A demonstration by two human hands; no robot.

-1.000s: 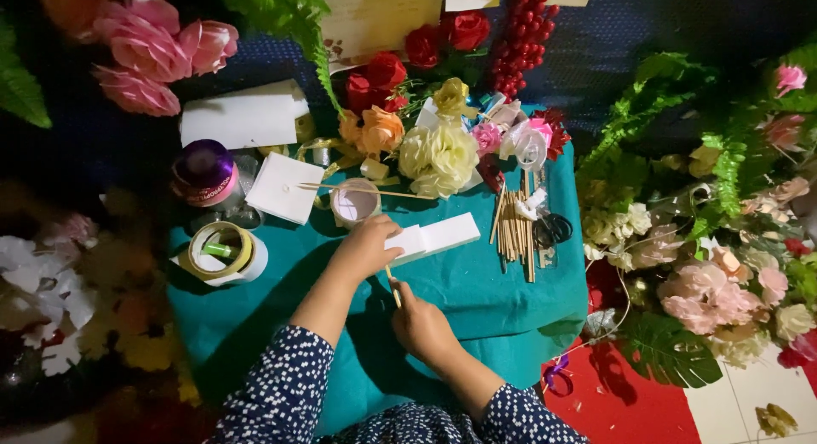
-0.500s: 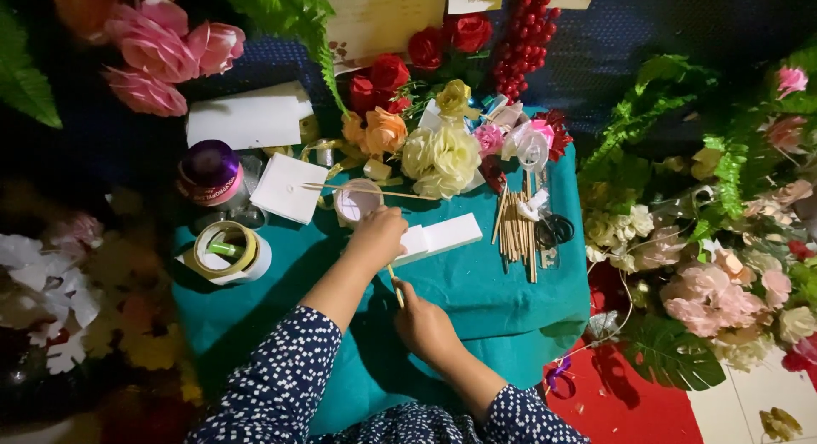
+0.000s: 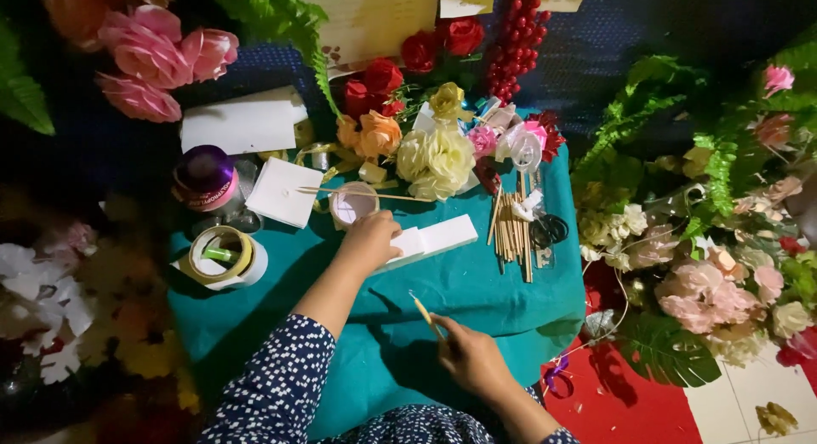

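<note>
My right hand (image 3: 472,359) has slid down and away from my left hand (image 3: 368,240) since a moment ago; before, the two were close together. My left hand has stayed on the block.

The big teal cloth (image 3: 477,282) covers the table. At about one o'clock from my left hand sits the bunch of fake flowers, cream, orange and red (image 3: 425,146). At ten o'clock lies a flat white foam sheet (image 3: 242,125). At nine o'clock is a wide roll of tape, white and yellow (image 3: 219,257), and above it a purple ribbon spool (image 3: 204,178).

The long white foam block (image 3: 438,238) lies in the middle of the cloth. My left hand presses down on its left end, fingers curled over it. Just right of the block, at three o'clock, is a pile of thin wooden sticks (image 3: 511,231).

My right hand pinches one thin wooden stick (image 3: 425,311) tight between thumb and fingers. Its tip points up toward eleven o'clock, not touching the block.
</note>
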